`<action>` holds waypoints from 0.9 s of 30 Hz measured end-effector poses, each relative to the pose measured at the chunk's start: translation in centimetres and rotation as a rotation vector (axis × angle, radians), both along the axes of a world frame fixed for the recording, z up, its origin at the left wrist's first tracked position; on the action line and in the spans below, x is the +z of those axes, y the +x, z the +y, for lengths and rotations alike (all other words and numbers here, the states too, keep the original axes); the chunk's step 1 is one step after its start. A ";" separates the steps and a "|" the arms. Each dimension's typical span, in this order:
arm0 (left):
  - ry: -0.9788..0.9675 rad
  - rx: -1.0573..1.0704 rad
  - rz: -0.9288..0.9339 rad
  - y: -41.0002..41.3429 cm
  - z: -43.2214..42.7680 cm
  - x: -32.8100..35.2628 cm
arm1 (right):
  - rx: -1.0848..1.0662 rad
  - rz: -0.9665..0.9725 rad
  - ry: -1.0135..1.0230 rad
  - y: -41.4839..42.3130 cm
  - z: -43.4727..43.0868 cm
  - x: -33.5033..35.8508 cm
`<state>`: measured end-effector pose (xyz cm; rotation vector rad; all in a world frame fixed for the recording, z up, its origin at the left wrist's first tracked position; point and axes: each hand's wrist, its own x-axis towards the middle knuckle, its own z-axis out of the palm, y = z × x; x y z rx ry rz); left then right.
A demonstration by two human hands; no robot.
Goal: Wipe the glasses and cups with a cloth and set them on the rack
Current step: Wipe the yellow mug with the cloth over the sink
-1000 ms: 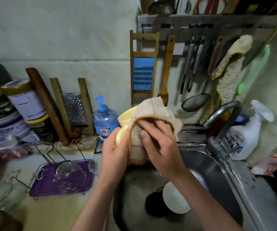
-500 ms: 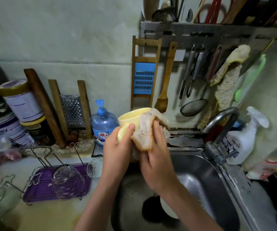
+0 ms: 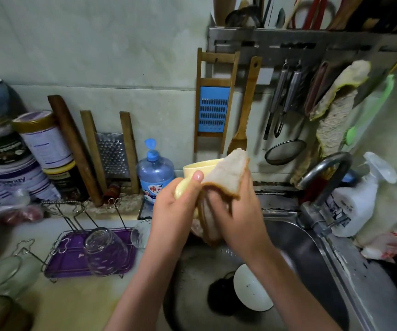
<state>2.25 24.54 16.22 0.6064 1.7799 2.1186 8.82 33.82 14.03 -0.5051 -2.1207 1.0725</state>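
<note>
Above the sink, my left hand (image 3: 176, 206) grips a pale yellow cup (image 3: 201, 168) by its handle side, thumb up near the rim. My right hand (image 3: 238, 211) holds a beige cloth (image 3: 226, 177) against the cup's right side; the cloth hides most of the cup body. To the left stands a wire rack (image 3: 63, 244) on a purple tray, with one clear glass (image 3: 104, 252) lying upside down on it. A second clear glass (image 3: 141, 235) sits between the rack and the sink, partly hidden behind my left wrist.
A steel sink (image 3: 312, 259) below holds a white bowl (image 3: 250, 290) and a dark drain. The tap (image 3: 324, 173) and a white spray bottle (image 3: 352, 201) stand right. A blue soap bottle (image 3: 154, 173), graters, tins and jars (image 3: 9, 275) crowd the left.
The cloth has shifted from covering the cup's top to its right side, uncovering the rim. My left thumb has come up near the rim.
</note>
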 end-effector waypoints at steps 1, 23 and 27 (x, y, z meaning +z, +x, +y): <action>-0.003 -0.001 -0.005 0.0 0.0 -0.1 | -0.008 -0.003 0.088 0.1 -0.4 -0.8; 0.008 -0.032 0.118 1.2 0.0 0.7 | -0.079 0.122 -0.033 1.5 -1.0 -0.5; 0.016 0.035 0.182 1.9 0.5 0.4 | -0.158 0.072 0.056 1.9 -1.9 -1.3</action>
